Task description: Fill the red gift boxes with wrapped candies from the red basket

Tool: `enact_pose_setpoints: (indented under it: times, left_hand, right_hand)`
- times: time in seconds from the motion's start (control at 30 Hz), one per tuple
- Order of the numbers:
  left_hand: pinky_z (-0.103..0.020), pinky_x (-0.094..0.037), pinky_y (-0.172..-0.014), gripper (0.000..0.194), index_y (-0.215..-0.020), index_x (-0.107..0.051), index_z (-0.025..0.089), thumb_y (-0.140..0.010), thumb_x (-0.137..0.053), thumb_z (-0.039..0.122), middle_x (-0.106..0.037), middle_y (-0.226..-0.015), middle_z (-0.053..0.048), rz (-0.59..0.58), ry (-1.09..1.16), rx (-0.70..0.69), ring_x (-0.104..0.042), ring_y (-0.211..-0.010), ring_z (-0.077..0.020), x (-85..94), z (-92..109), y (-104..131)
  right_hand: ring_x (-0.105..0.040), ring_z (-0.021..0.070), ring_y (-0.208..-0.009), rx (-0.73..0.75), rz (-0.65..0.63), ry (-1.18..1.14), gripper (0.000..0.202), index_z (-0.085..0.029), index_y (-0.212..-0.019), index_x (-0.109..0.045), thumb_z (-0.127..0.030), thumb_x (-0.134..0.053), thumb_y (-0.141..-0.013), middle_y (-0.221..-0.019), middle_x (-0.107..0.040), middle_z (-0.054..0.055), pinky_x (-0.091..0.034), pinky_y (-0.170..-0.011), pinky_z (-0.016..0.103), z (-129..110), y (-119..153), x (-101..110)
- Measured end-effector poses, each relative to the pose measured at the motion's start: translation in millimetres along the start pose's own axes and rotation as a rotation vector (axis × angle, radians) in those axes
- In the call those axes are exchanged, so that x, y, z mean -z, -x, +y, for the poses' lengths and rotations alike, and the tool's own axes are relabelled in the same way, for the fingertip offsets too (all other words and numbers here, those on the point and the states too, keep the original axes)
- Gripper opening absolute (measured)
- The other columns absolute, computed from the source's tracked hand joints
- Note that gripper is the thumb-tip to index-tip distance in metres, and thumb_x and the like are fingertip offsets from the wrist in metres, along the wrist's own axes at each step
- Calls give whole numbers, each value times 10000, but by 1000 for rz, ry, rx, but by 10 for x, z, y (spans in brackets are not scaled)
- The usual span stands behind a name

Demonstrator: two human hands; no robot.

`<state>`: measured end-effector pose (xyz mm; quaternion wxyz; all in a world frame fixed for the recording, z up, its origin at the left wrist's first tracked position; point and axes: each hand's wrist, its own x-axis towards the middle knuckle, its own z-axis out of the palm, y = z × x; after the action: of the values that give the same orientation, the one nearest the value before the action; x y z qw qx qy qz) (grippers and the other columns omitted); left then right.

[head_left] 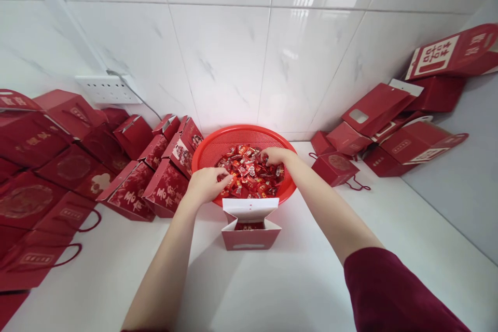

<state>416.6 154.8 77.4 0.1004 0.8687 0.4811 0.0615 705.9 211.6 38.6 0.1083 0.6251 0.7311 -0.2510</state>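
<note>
A red plastic basket (206,151) with a perforated wall holds a heap of red-wrapped candies (249,168). Over its left rim reaches my left hand (209,184), fingers loosely bent and apart beside the candies, with nothing visible in them. My right hand (274,156) dips into the right side of the heap. Its fingers curl around candies there, the tips partly hidden. In front of the basket stands a small red gift box (249,239), its white-lined flap raised and its top open. Some red wrappers show inside it.
Many red gift boxes (166,189) with printed characters and cord handles are packed at the left. More red boxes (379,109) lie piled at the right against the wall. A power strip (109,89) with a grey cable is on the tiled wall (221,57). Everything stands on a white table (280,290).
</note>
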Motion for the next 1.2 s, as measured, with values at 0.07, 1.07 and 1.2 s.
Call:
enact_pose_setpoints:
  times: [0.07, 1.07, 1.2]
  left_hand:
    - [-299, -453, -737, 398, -983, -743, 310, -920, -430, 548, -771, -1012, -1, 1, 2, -3, -695, -954, -246, -1, -2, -1]
    - [-303, -453, -738, 402, -972, -744, 312, -910, -431, 556, -771, -1019, -3, -9, 0, 8, -693, -956, -248, 2, 15, -9]
    - [-298, -452, -735, 389, -965, -742, 305, -912, -436, 540, -772, -1009, -2, -8, 11, 5, -693, -949, -239, 3, 18, -9]
  right_hand:
    - [-635, 214, -1028, -6, -8, 0, 294, -166, -1208, -604, -330, -601, -965, -1216, -617, 89, -554, -872, 413, 0, 2, 4]
    - [-656, 190, -1071, 195, 160, -253, 467, -252, -1129, -708, -227, -834, -680, -1240, -688, -2, -487, -880, 198, 70, 22, -2]
    - [-674, 182, -989, 231, 151, -302, 451, -237, -1112, -725, -221, -815, -670, -1143, -727, 0, -494, -833, 200, 51, 58, 15]
